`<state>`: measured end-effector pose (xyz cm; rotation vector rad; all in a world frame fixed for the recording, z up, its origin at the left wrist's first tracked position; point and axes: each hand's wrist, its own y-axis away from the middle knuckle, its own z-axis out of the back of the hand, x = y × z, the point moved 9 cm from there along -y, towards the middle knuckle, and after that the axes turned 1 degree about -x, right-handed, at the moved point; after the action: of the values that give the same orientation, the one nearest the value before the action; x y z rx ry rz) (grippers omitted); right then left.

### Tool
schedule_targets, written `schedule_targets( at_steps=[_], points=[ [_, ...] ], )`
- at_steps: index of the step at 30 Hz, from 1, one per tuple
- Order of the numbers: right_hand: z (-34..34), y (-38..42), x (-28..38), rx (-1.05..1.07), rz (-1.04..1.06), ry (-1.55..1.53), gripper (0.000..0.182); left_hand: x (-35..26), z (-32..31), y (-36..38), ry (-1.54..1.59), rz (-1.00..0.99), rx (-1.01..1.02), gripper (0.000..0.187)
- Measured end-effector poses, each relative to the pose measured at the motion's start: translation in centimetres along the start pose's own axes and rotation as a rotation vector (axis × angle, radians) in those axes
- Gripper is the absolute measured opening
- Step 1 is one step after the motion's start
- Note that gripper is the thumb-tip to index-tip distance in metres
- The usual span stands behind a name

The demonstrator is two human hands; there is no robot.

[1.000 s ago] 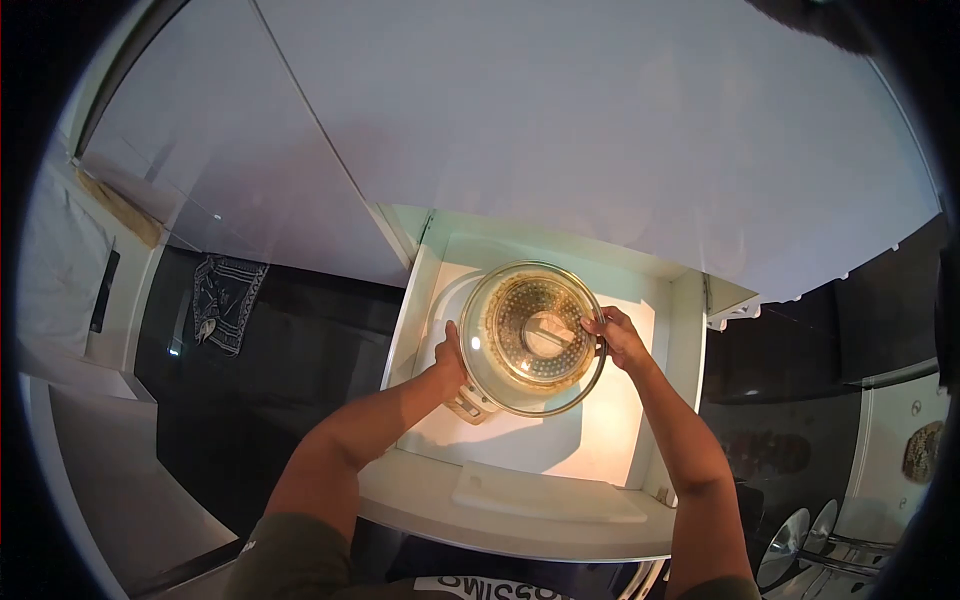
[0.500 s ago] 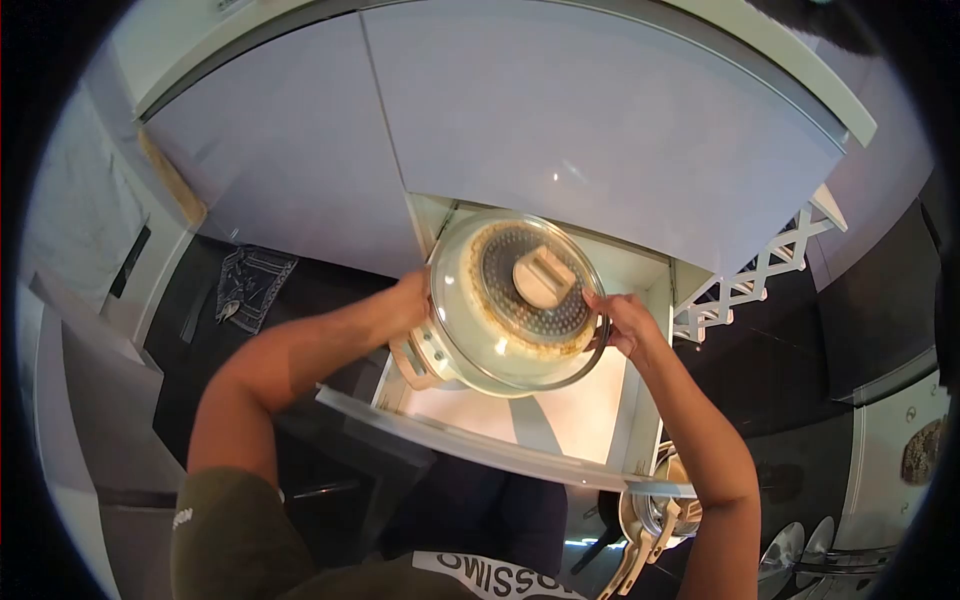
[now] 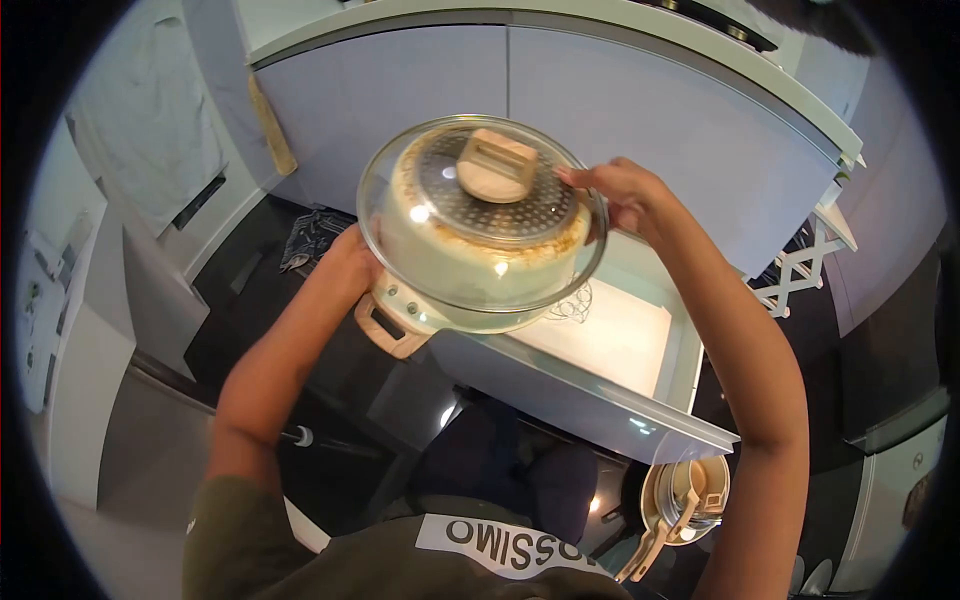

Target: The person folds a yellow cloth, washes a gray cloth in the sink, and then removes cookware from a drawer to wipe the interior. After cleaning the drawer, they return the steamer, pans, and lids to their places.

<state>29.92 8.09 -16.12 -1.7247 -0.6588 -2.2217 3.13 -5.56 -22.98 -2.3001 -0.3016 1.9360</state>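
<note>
A cream cooking pot is held up over the drawer's left part. It looks upturned: a dark dotted base with a browned ring shows through the round glass lid lying over it. A pale wooden knob tops the lid. My left hand grips the pot's left side, just above its wooden side handle; the fingers are partly hidden. At the far right, my right hand has its thumb on top of the lid's edge and its fingers curled down around the side.
Below is a pulled-out drawer with a wire item inside. Stacked pans with wooden handles stand on the floor at the lower right. A white folding rack stands at the right, and pale cabinet fronts rise behind.
Both hands have raised the pot and lid up out of the drawer, with the lid tilting. The view has shifted, and the wire item in the drawer now shows.
</note>
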Motion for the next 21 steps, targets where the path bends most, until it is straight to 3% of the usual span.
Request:
schedule_targets(
  at_steps=[2, 4, 5, 7, 8, 10, 11, 12, 14, 16, 17, 18, 19, 20, 21],
  points=[
    [-5.3, -1.0, 1.7, 0.095, 0.024, 0.092, 0.053, 2.8, 7.1, 1.7, 0.168, 0.098, -0.123, 0.039],
    [-10.4, -1.6, 2.6, 0.138, 0.028, 0.101, 0.054, -5.1, 4.0, 8.6, -0.566, -0.229, -0.123, 0.043],
    [-13.3, -2.0, 3.0, 0.174, 0.029, 0.11, 0.056, -4.1, 7.1, 9.6, -0.568, -0.234, -0.135, 0.043],
    [-19.0, -2.8, 3.2, 0.235, 0.037, 0.08, 0.059, 2.4, 16.8, 11.6, 0.256, 0.085, -0.239, 0.046],
    [-22.0, -3.3, 3.2, 0.283, 0.04, 0.047, 0.062, 2.5, 18.8, 13.1, 0.254, 0.079, -0.254, 0.046],
    [-27.3, -5.1, 2.3, 0.386, -0.002, 0.047, 0.062, 3.9, 23.5, 16.8, 0.326, 0.133, -0.517, 0.046],
    [-30.3, -5.7, 1.2, 0.473, -0.049, 0.047, 0.062, 2.2, 22.4, 18.5, 0.261, 0.14, -0.597, 0.048],
    [-32.7, -6.6, 0.1, 0.484, -0.058, 0.047, 0.062, 3.2, 24.3, 19.8, 0.262, 0.147, -0.608, 0.048],
    [-36.8, -8.2, -2.5, 0.516, -0.025, 0.102, 0.057, 9.1, 29.7, 23.9, 0.472, 0.337, -0.903, 0.046],
    [-40.7, -8.6, -5.4, 0.628, -0.007, 0.075, 0.055, 10.9, 30.6, 26.0, 0.414, 0.238, -0.808, 0.046],
    [-41.1, -9.7, -7.4, 0.512, 0.063, 0.104, 0.061, 12.8, 30.4, 27.4, 0.508, 0.249, -0.953, 0.047],
    [-42.2, -10.9, -10.1, 0.413, 0.127, 0.25, 0.066, 12.5, 29.4, 28.0, 0.433, 0.178, -0.953, 0.049],
    [-43.0, -10.8, -11.8, 0.397, 0.135, 0.314, 0.068, 12.5, 29.1, 28.6, 0.01, 0.242, -0.859, 0.051],
    [-43.5, -10.5, -13.5, 0.379, 0.142, 0.379, 0.07, 18.3, 31.4, 30.5, 0.447, 0.307, -1.083, 0.052],
    [-44.1, -10.4, -16.0, 0.379, 0.134, 0.391, 0.069, 18.3, 31.2, 31.5, 0.448, 0.329, -1.085, 0.052]
  ],
)
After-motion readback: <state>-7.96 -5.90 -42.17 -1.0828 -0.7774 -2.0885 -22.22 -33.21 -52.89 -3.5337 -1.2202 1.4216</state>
